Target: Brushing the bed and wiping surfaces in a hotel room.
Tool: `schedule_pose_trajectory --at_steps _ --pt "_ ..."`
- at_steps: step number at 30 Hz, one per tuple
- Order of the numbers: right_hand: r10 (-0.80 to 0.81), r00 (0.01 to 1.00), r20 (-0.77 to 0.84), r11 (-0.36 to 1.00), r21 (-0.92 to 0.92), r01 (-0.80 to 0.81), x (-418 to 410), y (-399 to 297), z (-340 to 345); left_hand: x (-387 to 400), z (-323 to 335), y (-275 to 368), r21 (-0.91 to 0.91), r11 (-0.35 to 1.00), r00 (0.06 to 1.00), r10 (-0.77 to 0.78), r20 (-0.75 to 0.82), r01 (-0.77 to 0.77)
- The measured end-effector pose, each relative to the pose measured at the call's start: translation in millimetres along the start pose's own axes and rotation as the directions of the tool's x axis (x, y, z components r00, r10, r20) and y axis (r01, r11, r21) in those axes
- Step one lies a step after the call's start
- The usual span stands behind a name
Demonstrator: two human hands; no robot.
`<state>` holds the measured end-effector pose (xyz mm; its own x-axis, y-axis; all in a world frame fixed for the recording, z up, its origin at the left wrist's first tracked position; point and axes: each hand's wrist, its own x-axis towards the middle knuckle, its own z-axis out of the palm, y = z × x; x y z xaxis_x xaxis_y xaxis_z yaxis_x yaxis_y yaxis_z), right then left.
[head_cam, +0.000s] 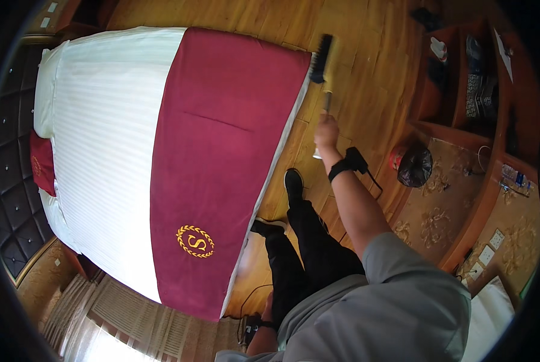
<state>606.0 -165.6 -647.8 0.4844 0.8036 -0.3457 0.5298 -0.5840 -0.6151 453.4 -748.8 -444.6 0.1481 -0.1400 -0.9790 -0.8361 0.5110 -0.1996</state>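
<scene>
My right hand (327, 131) is closed around the handle of a long-handled brush (323, 59) with dark bristles. The brush head is at the upper right corner of a maroon bed runner (224, 135), its bristles facing the bed; whether they touch the cloth I cannot tell. The runner lies over the foot end of a white striped bedspread (107, 149) and bears a yellow wreath emblem. Beside my thigh at the bottom hangs my left hand (268, 307), partly hidden by the leg, so its fingers do not show clearly. Both wrists wear dark straps with attached devices.
Wooden floor (365, 81) runs between the bed and a reddish wooden shelf unit (455, 81). A bin with a black liner (415, 167) stands by the unit. Dark cables hang from both wrist devices. A curtain (138, 326) is at the lower left, a padded headboard (16, 181) at the far left.
</scene>
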Motion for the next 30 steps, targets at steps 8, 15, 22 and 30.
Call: schedule_pose_trajectory --at_steps 8,15,22,30 --pt "-0.219 0.86 0.462 0.923 0.382 0.03 -81.7 -84.7 111.4 8.2 -12.3 5.7 0.125 0.992 1.0 0.008 0.017 -0.011" --pt "0.371 0.864 0.342 0.669 0.547 -0.503 -34.2 14.3 -6.6 25.0 -25.8 11.9 0.226 0.973 0.996 0.031 0.086 -0.05" --pt "0.041 0.916 0.4 0.853 0.463 -0.241 -96.4 -1.7 -22.1 38.1 -52.8 -0.5 0.294 0.947 0.986 0.093 0.135 -0.129" --pt "-0.297 0.766 0.57 0.954 0.208 0.215 -252.3 -67.3 111.2 58.6 -96.5 -37.2 0.156 0.97 0.981 0.173 0.084 -0.184"
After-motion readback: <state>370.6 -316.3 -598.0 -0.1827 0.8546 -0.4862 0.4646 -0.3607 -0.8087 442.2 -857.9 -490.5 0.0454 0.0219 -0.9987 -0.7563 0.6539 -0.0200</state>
